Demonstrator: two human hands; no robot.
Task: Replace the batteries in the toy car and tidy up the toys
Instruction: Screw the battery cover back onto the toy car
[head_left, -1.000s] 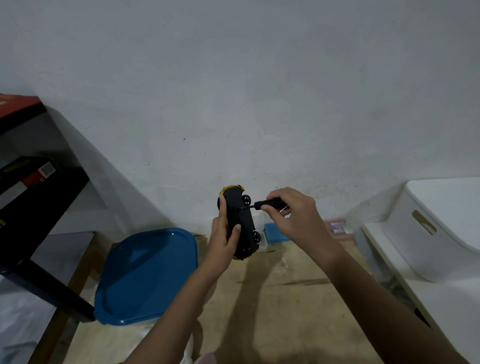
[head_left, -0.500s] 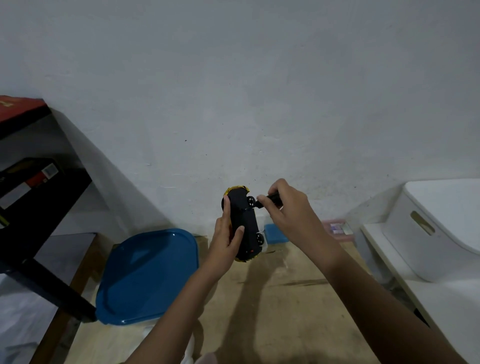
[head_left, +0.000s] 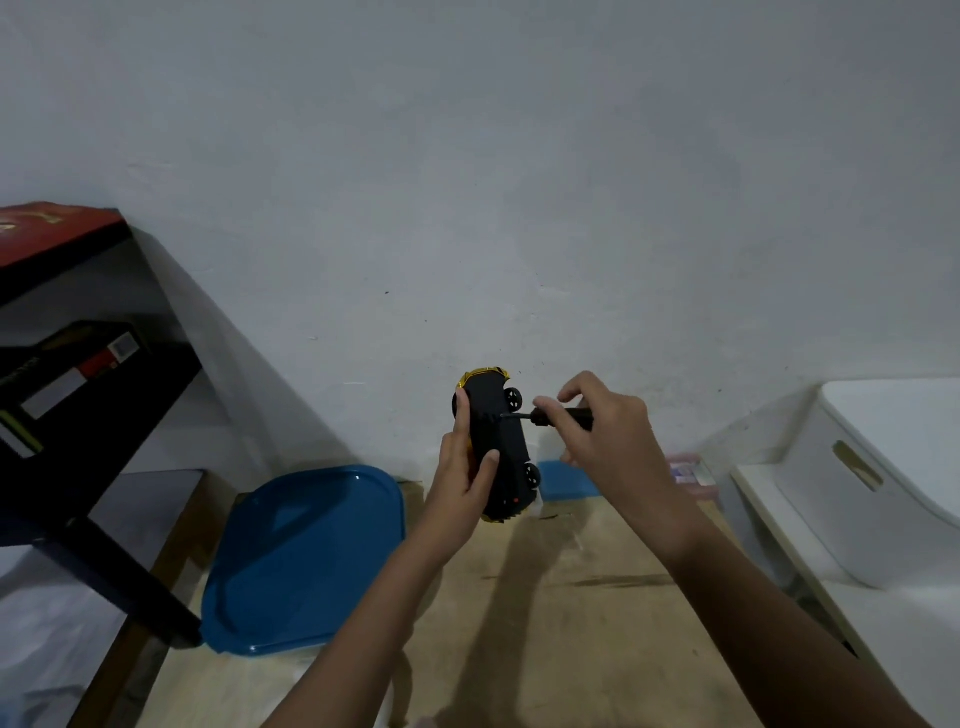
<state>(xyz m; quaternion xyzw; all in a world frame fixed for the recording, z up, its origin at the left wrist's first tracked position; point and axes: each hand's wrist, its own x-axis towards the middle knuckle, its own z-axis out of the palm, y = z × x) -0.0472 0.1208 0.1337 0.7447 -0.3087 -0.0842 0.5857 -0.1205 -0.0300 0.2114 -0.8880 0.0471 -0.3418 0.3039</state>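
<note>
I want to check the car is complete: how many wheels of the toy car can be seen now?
2. The upper wheel sits just above the screwdriver on the toy car; the lower wheel is near its bottom end. The left hand may hide others.

Home room: bare plaster wall (head_left: 519, 182), wooden table (head_left: 571, 623), white storage bin (head_left: 883, 493), blue lid (head_left: 306, 556)
</note>
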